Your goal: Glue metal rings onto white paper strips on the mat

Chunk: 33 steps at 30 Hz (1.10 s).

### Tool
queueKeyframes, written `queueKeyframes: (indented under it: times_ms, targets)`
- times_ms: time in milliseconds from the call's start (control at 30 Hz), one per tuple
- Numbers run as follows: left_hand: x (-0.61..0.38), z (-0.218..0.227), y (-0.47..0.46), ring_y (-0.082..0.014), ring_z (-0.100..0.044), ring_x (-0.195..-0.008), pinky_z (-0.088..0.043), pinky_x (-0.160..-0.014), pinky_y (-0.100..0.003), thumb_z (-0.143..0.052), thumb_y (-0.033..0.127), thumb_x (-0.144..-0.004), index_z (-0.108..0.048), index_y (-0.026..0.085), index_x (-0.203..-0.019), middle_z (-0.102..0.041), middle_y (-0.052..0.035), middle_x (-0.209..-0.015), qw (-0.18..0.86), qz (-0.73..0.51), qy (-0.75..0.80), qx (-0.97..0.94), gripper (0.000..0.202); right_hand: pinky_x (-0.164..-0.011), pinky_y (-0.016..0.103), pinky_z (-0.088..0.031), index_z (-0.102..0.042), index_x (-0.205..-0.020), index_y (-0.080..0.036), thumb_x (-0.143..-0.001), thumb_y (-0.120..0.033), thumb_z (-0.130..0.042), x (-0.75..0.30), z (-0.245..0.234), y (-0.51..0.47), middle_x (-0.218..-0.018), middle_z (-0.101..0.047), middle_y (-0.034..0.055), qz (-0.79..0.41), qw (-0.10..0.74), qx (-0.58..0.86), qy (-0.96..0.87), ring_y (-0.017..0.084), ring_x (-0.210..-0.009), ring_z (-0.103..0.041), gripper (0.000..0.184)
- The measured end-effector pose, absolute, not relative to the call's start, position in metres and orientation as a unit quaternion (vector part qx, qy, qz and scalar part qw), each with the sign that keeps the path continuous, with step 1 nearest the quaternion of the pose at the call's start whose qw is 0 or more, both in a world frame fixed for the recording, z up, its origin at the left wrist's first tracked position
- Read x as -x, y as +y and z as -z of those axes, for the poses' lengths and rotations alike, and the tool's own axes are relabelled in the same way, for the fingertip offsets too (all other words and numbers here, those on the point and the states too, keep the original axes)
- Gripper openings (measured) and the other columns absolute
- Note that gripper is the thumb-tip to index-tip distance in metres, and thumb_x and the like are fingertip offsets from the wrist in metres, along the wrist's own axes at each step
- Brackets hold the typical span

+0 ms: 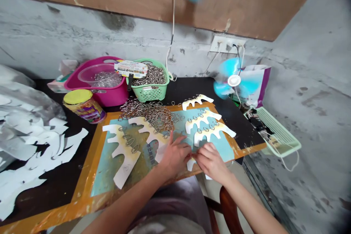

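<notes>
The left hand (174, 156) and right hand (211, 162) meet over white card (191, 165), any grip hidden.

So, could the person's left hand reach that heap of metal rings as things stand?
Probably yes. The left hand lies close to the heap of metal rings, and only a flat white comb-shaped cutout lies between them, so nothing tall seems to block the way.
</notes>
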<state>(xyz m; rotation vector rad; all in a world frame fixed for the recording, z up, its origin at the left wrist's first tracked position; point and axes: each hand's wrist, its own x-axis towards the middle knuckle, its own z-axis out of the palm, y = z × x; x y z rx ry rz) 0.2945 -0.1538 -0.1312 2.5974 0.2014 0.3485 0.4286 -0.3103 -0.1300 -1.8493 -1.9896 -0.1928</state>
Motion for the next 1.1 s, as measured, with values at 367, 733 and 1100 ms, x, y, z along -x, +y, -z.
queueKeyframes:
  times_ms: [367,733,1100]
  targets:
    - [-0.291,0.131,-0.154,-0.0332,-0.052,-0.131,-0.002,-0.115,-0.075,-0.070,0.019,-0.086,-0.075,0.029,-0.090,-0.076,0.0008,-0.099,0.247,-0.128,0.081,-0.957,0.012,-0.083,0.039,-0.038,-0.059,-0.077,-0.017,-0.101,-0.015,-0.047,-0.437,0.125,-0.312,-0.074,-0.056,0.0020,0.092,0.132,0.629,-0.761,0.017,-0.077,-0.046,0.027]
    - [-0.292,0.128,-0.156,-0.0353,-0.051,-0.130,-0.001,-0.115,-0.075,-0.067,0.018,-0.088,-0.076,0.028,-0.088,-0.076,-0.0002,-0.101,0.240,-0.125,0.069,-0.960,0.014,-0.094,0.051,-0.043,-0.051,-0.122,-0.018,-0.084,-0.007,-0.046,-0.425,0.123,-0.319,-0.111,-0.064,0.0115,0.005,0.309,0.655,-0.690,0.029,-0.109,-0.053,0.040]
    - [-0.290,0.120,-0.148,-0.0329,-0.049,-0.134,0.000,-0.119,-0.070,-0.063,0.019,-0.089,-0.077,0.029,-0.092,-0.075,-0.0003,-0.108,0.255,-0.091,0.053,-0.961,0.018,-0.113,0.064,-0.025,-0.041,-0.137,-0.015,-0.089,-0.009,-0.047,-0.416,0.133,-0.323,-0.112,-0.070,0.0121,0.044,0.246,0.667,-0.702,0.028,-0.111,-0.058,0.049]
